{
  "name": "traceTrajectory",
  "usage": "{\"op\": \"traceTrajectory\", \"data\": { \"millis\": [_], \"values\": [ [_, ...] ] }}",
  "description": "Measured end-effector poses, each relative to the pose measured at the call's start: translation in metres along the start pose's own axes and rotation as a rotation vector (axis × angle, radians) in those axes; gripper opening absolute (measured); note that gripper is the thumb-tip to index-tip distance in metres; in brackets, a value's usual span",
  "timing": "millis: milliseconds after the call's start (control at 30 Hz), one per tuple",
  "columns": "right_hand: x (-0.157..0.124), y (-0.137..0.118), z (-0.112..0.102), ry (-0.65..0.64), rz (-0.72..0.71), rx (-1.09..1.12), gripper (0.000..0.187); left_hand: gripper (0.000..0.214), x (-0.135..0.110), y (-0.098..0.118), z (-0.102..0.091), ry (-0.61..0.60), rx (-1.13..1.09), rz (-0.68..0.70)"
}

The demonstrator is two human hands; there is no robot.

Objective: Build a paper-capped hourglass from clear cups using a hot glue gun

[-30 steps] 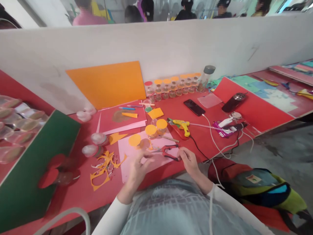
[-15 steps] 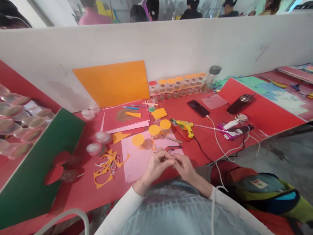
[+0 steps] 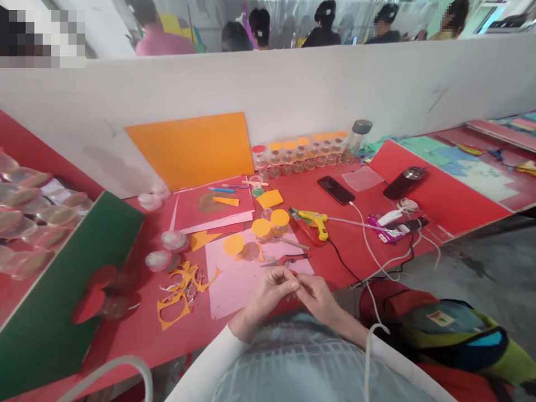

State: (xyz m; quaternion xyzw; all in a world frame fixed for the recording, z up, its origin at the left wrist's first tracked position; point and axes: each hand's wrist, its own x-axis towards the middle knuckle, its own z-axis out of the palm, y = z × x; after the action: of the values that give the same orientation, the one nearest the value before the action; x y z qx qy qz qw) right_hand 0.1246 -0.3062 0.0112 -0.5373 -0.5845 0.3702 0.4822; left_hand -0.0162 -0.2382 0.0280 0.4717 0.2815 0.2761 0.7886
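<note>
Head view: the left hand (image 3: pixel 274 288) and right hand (image 3: pixel 320 297) meet at the fingertips near the counter's (image 3: pixel 121 335) front edge; whether either pinches a small part cannot be determined. Red-handled tool (image 3: pixel 291 258): just beyond, on the pink sheet (image 3: pixel 230 285).

1. Pink sheet (image 3: pixel 228 293) is offering working room left of the hands (image 3: pixel 273 287).
2. Red-handled pliers (image 3: pixel 292 258) are lying just beyond the hands; orange-topped jars (image 3: pixel 262 230) are standing farther back.
3. Orange offcuts (image 3: pixel 187 273) are cluttering the left side.
4. Red bench (image 3: pixel 324 261) is showing a gap between pink sheet and black glue-gun cord (image 3: pixel 343 261).
</note>
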Motion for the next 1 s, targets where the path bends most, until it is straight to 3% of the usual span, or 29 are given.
{"op": "traceTrajectory", "data": {
  "millis": [200, 367, 600, 800, 1000],
  "values": [
    [0.002, -0.007, 0.004, -0.162, 0.099, 0.169, 0.048, 0.056, -0.004, -0.002, -0.007, -0.055, -0.053, -0.061],
    [0.009, -0.007, 0.009, -0.125, 0.069, 0.142, 0.051, 0.053, -0.005, -0.003, -0.009, -0.020, -0.097, -0.007],
    [0.012, -0.005, 0.018, -0.225, 0.076, 0.214, 0.044, 0.054, -0.013, -0.002, -0.022, -0.014, -0.079, -0.073],
    [0.013, 0.000, 0.025, -0.166, 0.044, 0.101, 0.036, 0.053, -0.016, -0.001, -0.023, 0.067, -0.063, -0.037],
    [0.014, -0.005, 0.023, -0.249, 0.029, 0.108, 0.035, 0.052, -0.023, -0.002, -0.036, -0.009, 0.038, -0.079]
  ]
}}
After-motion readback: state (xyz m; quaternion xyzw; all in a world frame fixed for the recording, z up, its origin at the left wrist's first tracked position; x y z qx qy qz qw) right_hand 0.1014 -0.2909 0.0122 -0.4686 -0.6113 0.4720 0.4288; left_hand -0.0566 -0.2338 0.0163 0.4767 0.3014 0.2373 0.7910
